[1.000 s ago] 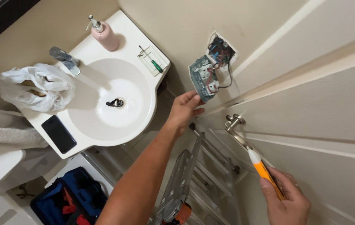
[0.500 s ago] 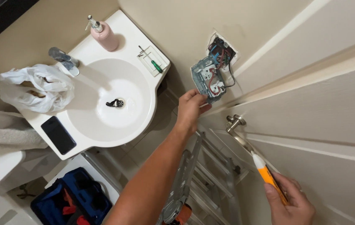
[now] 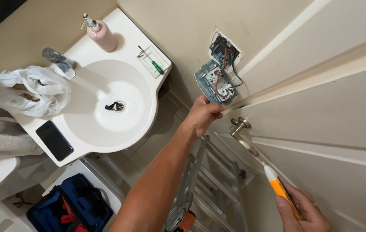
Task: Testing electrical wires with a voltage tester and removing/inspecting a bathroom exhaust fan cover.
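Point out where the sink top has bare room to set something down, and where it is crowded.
Free: the basin around its drain, and the rim strip between the phone and the front edge. Crowded: the back rim, with soap bottle, tap, screwdriver and plastic bag. The left hand is at the socket; the right hand holds a tester.

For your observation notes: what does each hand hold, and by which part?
Left hand grips the socket unit by its lower edge; right hand holds the orange tester pen by its rear end.

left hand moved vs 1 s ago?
Yes. The left hand has moved up toward the pulled-out socket module hanging by its wires from the wall opening; its fingers now reach the module's lower edge.
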